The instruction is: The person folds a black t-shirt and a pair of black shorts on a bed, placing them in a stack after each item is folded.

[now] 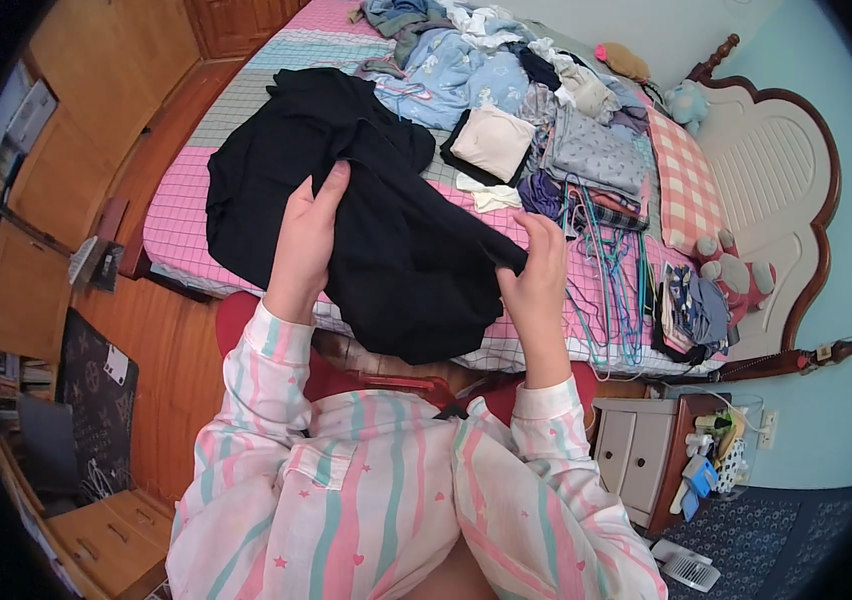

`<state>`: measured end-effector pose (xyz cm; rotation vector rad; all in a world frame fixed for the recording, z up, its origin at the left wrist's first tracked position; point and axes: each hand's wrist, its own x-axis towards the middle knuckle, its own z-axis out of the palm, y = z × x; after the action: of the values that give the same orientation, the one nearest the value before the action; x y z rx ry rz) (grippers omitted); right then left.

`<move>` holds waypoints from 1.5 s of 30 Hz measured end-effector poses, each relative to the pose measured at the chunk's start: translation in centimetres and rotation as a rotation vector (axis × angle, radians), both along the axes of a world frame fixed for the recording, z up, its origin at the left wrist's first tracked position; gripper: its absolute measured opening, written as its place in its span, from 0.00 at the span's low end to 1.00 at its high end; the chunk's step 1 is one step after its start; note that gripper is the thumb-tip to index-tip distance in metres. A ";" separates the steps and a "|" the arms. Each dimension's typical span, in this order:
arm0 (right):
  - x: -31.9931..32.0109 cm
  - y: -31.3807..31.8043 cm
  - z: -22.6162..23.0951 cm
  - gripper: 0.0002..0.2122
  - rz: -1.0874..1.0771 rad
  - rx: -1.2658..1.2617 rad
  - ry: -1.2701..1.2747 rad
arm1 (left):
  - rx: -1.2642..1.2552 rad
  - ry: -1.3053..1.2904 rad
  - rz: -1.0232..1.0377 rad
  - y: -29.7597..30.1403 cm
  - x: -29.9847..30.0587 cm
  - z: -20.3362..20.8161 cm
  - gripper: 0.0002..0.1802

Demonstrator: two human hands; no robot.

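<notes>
A large black garment (401, 255) lies partly on the near side of the bed, its lower part hanging over the edge toward me. Whether it is a top or trousers I cannot tell. My left hand (308, 232) grips its upper middle, thumb on top and the fingers hidden under the cloth. At the garment's right edge, my right hand (538, 280) pinches the fabric between thumb and fingers. Between the two hands the cloth is stretched in a loose slope. Beyond it sits a folded cream garment (492, 142) on a black one, with small white cloth pieces (491, 196) beside them.
Loose clothes (446, 75) are heaped at the bed's far side. Folded clothes (596, 155) and several hangers (606, 285) lie right of the garment. A folded stack (691, 310) stands by a plush toy (736, 272) near the headboard (771, 170). A bedside cabinet (636, 450) is at right.
</notes>
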<state>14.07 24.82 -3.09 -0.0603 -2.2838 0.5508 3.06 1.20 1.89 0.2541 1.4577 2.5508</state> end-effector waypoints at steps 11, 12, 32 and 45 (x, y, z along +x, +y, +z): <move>-0.9 -7.5 0.3 0.11 0.335 -0.308 -0.059 | -0.131 0.112 -0.022 1.3 1.5 -1.5 0.17; -0.6 -7.4 0.2 0.11 0.347 -0.288 -0.090 | -0.128 0.123 -0.001 1.6 1.6 -1.3 0.18; 1.6 3.6 5.7 0.07 0.159 -0.762 0.132 | -0.685 0.721 -0.363 2.2 -2.1 -11.5 0.47; 5.4 14.9 5.4 0.13 -0.234 -0.617 0.418 | -1.123 0.966 0.093 -1.2 -7.6 -6.6 0.15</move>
<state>19.51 39.72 2.26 -0.4626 -1.6116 1.0161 -4.49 -0.02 -4.75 1.2841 2.9303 1.2054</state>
